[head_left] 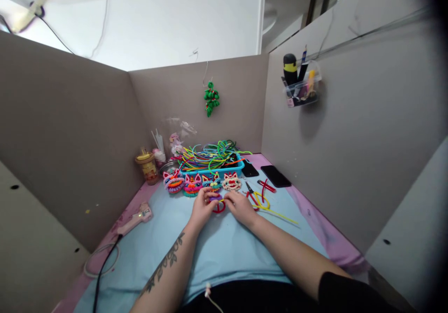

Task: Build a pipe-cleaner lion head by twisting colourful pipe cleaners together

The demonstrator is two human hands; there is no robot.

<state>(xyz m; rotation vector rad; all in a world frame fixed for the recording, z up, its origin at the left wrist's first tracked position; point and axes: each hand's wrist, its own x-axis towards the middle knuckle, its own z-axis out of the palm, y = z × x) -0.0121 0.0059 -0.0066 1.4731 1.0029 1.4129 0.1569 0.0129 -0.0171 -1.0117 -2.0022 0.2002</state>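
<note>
Between my two hands is a small pipe cleaner piece [220, 209] in red and purple, with a bit of yellow on top. My left hand [204, 204] pinches it from the left, thumb and fingers close together. From the other side my right hand [241, 205] has its fingertips closed at the yellow bit, which looks like a pipe cleaner end. Just beyond stand several finished pipe cleaner animal heads, among them a pink one [192, 185] and a white one [231, 182]. Scissors [249, 189] and loose yellow pipe cleaners [283, 217] lie right of my right hand.
A blue basket [210, 171] full of colourful pipe cleaners stands at the back. On the left are a pink glue gun [136, 219] with its cord and a lidded cup [148, 168]. A black phone [276, 176] lies right. Grey partitions [196, 93] surround the table.
</note>
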